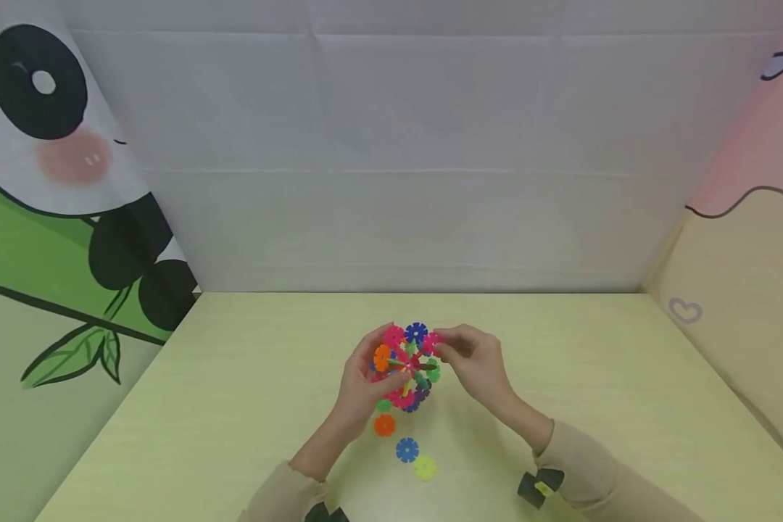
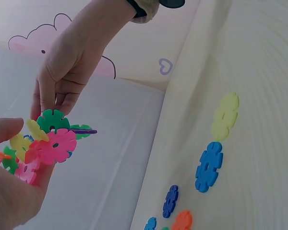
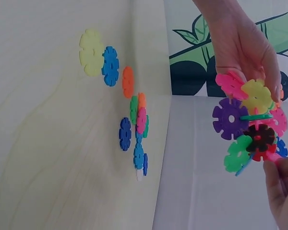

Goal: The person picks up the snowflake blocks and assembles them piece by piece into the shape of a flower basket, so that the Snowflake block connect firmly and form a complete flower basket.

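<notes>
From far off I hold the ball of flower pieces (image 1: 407, 362) up over the bench (image 1: 235, 406), with the left hand (image 1: 360, 388) curled round its left side. The right hand (image 1: 481, 361) pinches a pink piece (image 1: 431, 343) at the ball's right edge. I think this is the joining step, but I cannot tell if that piece is in yet. I guess the next move needs a still left hand and a small push. An orange piece (image 1: 384, 425), a blue piece (image 1: 407, 449) and a yellow piece (image 1: 425, 467) lie on the bench
</notes>
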`<state>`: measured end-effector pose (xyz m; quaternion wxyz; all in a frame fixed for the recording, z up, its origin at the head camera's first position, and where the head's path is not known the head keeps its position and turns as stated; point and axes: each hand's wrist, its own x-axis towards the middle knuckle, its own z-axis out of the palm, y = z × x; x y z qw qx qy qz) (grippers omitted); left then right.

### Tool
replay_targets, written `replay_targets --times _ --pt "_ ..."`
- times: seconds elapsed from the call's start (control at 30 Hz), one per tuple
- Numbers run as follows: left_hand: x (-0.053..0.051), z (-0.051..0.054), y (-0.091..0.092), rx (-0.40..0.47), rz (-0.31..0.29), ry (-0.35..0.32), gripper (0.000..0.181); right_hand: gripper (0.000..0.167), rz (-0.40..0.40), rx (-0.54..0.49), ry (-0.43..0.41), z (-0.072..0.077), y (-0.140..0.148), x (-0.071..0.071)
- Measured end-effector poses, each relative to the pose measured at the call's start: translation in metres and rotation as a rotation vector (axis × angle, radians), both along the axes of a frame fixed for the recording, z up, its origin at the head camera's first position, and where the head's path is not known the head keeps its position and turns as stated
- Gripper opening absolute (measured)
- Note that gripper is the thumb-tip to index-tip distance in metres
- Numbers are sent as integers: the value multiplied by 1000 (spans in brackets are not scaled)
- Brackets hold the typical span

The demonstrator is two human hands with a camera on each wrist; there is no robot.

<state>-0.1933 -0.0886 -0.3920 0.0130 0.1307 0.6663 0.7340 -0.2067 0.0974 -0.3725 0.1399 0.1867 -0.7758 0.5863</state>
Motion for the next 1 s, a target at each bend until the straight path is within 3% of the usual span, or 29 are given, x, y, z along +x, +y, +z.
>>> replay_targets --times 0.23,0.37,0.5,0.6,0.7,0.87,1.0 --pt "2 -4 1 19 -18 -29 60 14 49 106 -79 3 2 -4" --pt "0 -3 3 -2 -20 -21 62 16 29 117 -101 3 3 -7" --pt "-3 -1 1 -86 -61 14 66 18 3 83 -103 1 6 -12" --pt "-4 -1 -5 -184 -92 38 67 19 30 72 -96 -2 12 -15" --pt "-6 -3 -12 -256 -152 41 65 19 80 80 -99 -7 17 -19" --pt "-11 -12 -16 -236 -313 -3 62 18 173 120 -125 -15 19 -21" --pt "-12 -19 -15 -200 -337 -42 60 16 205 144 -145 -16 17 -20"
